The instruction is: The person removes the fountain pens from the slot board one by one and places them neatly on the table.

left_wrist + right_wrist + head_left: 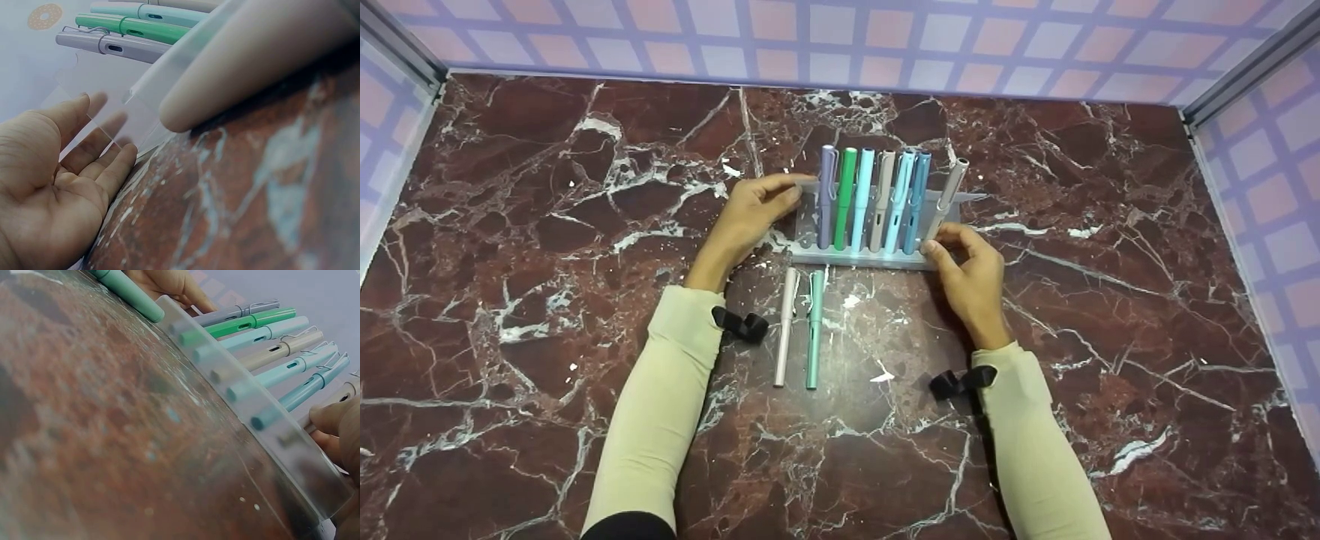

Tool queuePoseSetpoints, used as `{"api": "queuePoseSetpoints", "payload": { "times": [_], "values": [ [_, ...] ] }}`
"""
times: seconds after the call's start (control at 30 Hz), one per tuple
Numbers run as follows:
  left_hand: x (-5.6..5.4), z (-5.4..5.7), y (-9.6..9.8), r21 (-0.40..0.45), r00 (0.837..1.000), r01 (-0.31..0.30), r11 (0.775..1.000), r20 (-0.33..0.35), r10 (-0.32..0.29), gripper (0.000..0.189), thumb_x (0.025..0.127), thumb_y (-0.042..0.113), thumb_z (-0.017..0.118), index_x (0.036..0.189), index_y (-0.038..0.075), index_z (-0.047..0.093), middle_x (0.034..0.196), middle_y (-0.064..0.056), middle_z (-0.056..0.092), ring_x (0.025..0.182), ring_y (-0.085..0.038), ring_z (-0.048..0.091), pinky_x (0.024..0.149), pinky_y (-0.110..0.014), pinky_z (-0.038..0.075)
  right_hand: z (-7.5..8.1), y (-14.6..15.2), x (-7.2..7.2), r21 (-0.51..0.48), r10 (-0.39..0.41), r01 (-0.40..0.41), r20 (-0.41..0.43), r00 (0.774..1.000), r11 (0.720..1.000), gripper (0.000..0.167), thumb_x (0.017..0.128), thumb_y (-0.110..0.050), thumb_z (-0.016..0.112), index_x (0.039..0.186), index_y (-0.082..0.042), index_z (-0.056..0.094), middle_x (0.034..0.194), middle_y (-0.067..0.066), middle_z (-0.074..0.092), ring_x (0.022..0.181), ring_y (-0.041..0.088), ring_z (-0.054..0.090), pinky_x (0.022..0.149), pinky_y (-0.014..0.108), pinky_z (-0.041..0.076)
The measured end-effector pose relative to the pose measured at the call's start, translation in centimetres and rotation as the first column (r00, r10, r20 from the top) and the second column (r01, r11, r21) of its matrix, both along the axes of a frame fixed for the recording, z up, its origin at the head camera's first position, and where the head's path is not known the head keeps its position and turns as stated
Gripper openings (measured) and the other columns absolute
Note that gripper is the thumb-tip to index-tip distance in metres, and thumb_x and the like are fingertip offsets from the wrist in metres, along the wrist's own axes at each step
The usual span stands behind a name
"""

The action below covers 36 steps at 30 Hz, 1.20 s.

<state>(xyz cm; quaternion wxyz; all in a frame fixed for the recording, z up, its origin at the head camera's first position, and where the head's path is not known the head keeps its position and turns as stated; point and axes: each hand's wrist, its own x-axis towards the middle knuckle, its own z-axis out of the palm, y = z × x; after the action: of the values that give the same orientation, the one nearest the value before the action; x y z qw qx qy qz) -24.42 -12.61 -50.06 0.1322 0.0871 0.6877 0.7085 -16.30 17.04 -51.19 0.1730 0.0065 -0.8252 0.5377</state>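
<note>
A clear plastic pen stand [862, 259] holds a row of upright pens, among them a purple pen [826, 195], a green pen [846, 196] and a dark blue pen [919, 201]. My left hand [754, 214] pinches the stand's left edge; in the left wrist view the thumb is before the clear sheet [104, 79] and some fingers show through it. At the right end, my right hand [971, 274] pinches the lower part of a beige pen [950, 193], which leans right. The right fingers behind the stand are partly hidden.
Two capped pens, one pale pink [786, 330] and one teal [815, 330], lie side by side on the marbled tabletop [547, 420], in front of the stand's left half. Checked panels [810, 45] enclose the back and both sides.
</note>
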Motion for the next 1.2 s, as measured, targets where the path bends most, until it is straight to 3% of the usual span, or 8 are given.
{"api": "queuePoseSetpoints", "payload": {
  "times": [0.17, 0.4, 0.7, 0.9, 1.2],
  "values": [
    [-0.1, -0.1, 0.0, -0.020, 1.000, 0.001, 1.000, 0.003, -0.001, 0.027, 0.101, 0.010, 0.056, 0.126, 0.008, 0.067, 0.137, -0.010, 0.063, 0.129, -0.024, 0.056, 0.113, -0.028, 0.044, 0.5, -0.4, 0.2, -0.016, -0.017, 0.017, 0.001, 1.000, 1.000, 0.016, 0.088, 0.004, 0.072, 0.102, 0.008, 0.069, 0.090, 0.021, 0.073, 0.072, 0.009, 0.062, 0.068, 0.016, 0.052],
    [-0.2, -0.1, 0.0, -0.017, 1.000, 0.003, 1.000, 0.009, -0.003, 0.027, 0.101, 0.010, 0.057, 0.126, 0.008, 0.068, 0.136, -0.010, 0.064, 0.129, -0.023, 0.056, 0.112, -0.028, 0.045, 2.9, -1.3, 1.2, -0.076, -0.025, 0.024, -0.014, 1.000, 0.997, 0.013, 0.088, 0.011, 0.066, 0.100, 0.016, 0.064, 0.090, 0.028, 0.070, 0.072, 0.016, 0.064, 0.068, 0.018, 0.055],
    [-0.1, 0.0, 0.0, -0.018, 1.000, 0.000, 1.000, 0.005, 0.000, 0.027, 0.101, 0.010, 0.056, 0.126, 0.009, 0.067, 0.135, -0.010, 0.064, 0.129, -0.023, 0.056, 0.111, -0.027, 0.046, 0.1, 0.0, 0.0, -0.141, -0.058, 0.049, -0.058, 0.997, 0.989, 0.014, 0.089, 0.006, 0.069, 0.102, 0.010, 0.066, 0.089, 0.019, 0.070, 0.072, 0.010, 0.062, 0.067, 0.020, 0.055],
    [-0.1, -0.1, 0.0, -0.016, 1.000, 0.000, 1.000, 0.011, 0.000, 0.027, 0.102, 0.009, 0.056, 0.127, 0.008, 0.067, 0.136, -0.010, 0.064, 0.130, -0.023, 0.056, 0.111, -0.027, 0.045, 0.0, 0.1, -0.1, -0.133, -0.070, 0.057, -0.091, 0.993, 0.989, 0.015, 0.090, 0.001, 0.071, 0.103, 0.007, 0.068, 0.088, 0.013, 0.071, 0.071, 0.012, 0.061, 0.064, 0.021, 0.052],
    [-0.1, 0.0, 0.0, -0.018, 1.000, -0.005, 1.000, 0.009, 0.005, 0.027, 0.101, 0.009, 0.057, 0.126, 0.008, 0.067, 0.135, -0.011, 0.064, 0.126, -0.024, 0.058, 0.110, -0.029, 0.047, 0.3, 0.0, 0.2, -0.171, -0.125, 0.103, -0.119, 0.985, 0.980, 0.015, 0.090, 0.002, 0.071, 0.102, 0.009, 0.067, 0.087, 0.017, 0.070, 0.071, 0.014, 0.062, 0.065, 0.022, 0.053]
  ]
}}
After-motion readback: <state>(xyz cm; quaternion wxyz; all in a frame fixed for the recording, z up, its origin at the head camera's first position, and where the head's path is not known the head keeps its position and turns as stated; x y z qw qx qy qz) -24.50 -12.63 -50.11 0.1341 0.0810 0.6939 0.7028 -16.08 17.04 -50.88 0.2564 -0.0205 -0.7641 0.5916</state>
